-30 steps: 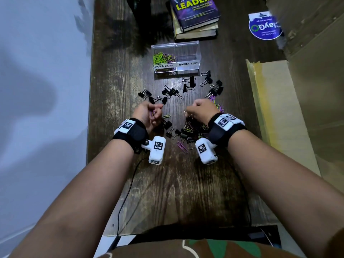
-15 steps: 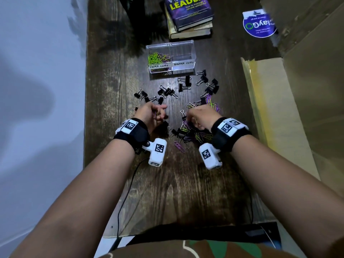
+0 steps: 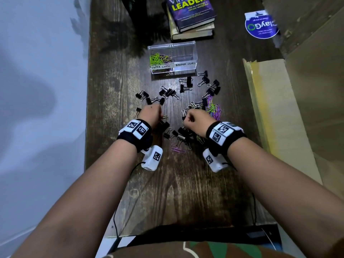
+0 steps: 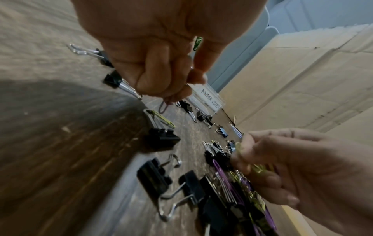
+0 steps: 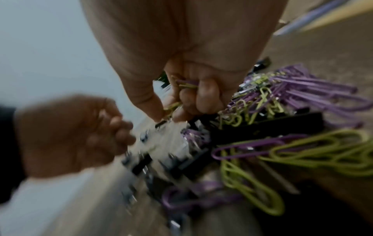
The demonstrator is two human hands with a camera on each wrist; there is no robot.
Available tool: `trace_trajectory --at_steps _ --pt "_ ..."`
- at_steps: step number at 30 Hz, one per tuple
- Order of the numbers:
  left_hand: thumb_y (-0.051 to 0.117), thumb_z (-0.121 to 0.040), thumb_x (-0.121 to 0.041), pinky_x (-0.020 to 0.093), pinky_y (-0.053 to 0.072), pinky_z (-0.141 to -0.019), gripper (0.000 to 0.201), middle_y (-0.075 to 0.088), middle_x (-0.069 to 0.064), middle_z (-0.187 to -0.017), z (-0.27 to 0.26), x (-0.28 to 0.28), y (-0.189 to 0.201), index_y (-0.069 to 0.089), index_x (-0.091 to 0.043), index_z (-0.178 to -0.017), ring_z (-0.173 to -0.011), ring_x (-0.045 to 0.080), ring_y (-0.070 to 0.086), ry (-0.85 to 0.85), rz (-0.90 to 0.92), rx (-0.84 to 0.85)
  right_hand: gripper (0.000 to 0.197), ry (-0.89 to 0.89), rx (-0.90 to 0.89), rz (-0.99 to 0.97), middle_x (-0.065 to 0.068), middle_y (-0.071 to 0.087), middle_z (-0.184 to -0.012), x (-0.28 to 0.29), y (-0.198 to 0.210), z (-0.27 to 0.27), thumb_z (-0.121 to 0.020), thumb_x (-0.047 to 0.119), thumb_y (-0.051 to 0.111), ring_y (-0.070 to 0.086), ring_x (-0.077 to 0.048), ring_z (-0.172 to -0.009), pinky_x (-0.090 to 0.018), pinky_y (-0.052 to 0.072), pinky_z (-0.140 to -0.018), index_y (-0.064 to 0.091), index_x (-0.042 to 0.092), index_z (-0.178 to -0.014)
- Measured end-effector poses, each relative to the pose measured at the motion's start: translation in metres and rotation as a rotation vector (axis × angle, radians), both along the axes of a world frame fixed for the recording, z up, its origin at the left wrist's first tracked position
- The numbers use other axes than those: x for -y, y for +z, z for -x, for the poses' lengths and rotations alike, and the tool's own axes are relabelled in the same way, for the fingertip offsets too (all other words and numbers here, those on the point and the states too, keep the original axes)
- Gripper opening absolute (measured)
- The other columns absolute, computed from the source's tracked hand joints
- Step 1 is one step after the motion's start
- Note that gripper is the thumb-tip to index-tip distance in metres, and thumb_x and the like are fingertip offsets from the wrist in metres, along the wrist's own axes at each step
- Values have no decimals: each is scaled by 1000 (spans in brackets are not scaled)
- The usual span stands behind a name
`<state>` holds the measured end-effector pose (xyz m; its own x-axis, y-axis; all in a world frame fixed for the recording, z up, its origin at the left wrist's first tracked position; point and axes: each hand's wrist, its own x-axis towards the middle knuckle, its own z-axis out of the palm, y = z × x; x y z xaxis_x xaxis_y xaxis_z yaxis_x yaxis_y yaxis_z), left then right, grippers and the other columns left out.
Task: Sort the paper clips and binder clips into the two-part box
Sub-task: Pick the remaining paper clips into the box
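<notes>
A clear two-part box stands at the back, labelled PAPER CLIPS and BINDER CLIPS. Green and purple paper clips lie in its left part; the right part looks empty. Black binder clips are scattered in front of it, mixed with loose paper clips on the right. My left hand hovers over the clips with fingers curled, pinching a purple paper clip. My right hand is fisted round several green and purple paper clips above the pile.
Stacked books sit behind the box, and a round blue sticker lies at the back right. A cardboard box borders the table's right side, and a white wall runs along the left edge. Bare wood lies toward me.
My right hand has drawn back slightly toward me over the pile. The left hand stays almost in place. Both stay curled round their clips.
</notes>
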<state>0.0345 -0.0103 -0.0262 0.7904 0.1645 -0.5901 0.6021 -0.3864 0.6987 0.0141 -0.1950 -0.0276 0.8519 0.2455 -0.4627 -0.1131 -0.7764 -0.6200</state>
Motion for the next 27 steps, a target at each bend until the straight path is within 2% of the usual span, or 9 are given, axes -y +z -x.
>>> trace_trajectory --at_steps 6,8,10,14,16,18,20,24,27 --pt "40 -95 -14 22 39 -58 31 49 -5 -65 -1 -5 -5 49 -21 -67 -58 9 46 32 77 -12 17 -417 -325 -502 -2 57 -68 -5 18 -15 -92 4 47 46 -11 -50 -22 35 -46 62 11 -97" --pt "36 -96 -8 17 36 -49 27 48 -6 -57 1 -7 -5 51 -19 -76 -47 8 44 159 212 -74 29 -386 -338 -493 0 51 -65 -14 21 -23 -94 3 38 39 -10 -49 -22 30 -46 64 9 -104" --pt "29 -95 -6 11 30 -41 24 39 -6 -41 6 -10 -3 51 -15 -88 -31 9 33 314 358 -130 32 -324 -318 -439 0 46 -60 -27 21 -30 -92 4 34 38 -12 -48 -21 28 -42 65 11 -89" --pt "26 -95 -4 14 36 -38 22 33 -5 -36 12 -19 3 48 -11 -95 -27 12 30 452 546 -149 29 -210 -322 -253 -5 51 -54 -50 14 -45 -93 16 44 42 -14 -41 -21 31 -40 68 17 -77" --pt "27 -95 -5 17 41 -38 20 33 -4 -37 15 -26 5 46 -11 -92 -28 14 34 476 610 -156 24 -80 -213 -121 -3 58 -62 -58 12 -49 -93 18 49 51 -11 -48 -20 40 -45 70 9 -88" --pt "26 -96 -5 22 47 -38 21 35 -4 -37 18 -31 8 44 -11 -88 -29 15 38 486 658 -152 19 115 -51 26 -5 67 -85 -66 11 -47 -91 17 56 64 -17 -77 -28 53 -69 69 6 -97" --pt "25 -97 -3 27 51 -39 23 36 -3 -36 20 -35 8 45 -9 -87 -29 15 42 507 675 -143 16 257 28 117 -7 67 -104 -71 6 -44 -88 13 60 63 -23 -98 -34 51 -88 66 9 -102" --pt "27 -96 5 26 54 -43 24 48 5 -54 24 -38 7 50 -4 -92 -36 16 56 527 675 -120 15 376 64 208 -12 65 -104 -73 2 -41 -90 11 57 62 -27 -98 -37 51 -88 62 6 -104" --pt "28 -92 15 16 51 -47 34 52 10 -79 27 -36 4 52 6 -115 -47 10 62 422 616 -112 22 409 70 244 -14 63 -106 -72 3 -41 -95 18 51 61 -30 -99 -35 49 -85 59 3 -109"
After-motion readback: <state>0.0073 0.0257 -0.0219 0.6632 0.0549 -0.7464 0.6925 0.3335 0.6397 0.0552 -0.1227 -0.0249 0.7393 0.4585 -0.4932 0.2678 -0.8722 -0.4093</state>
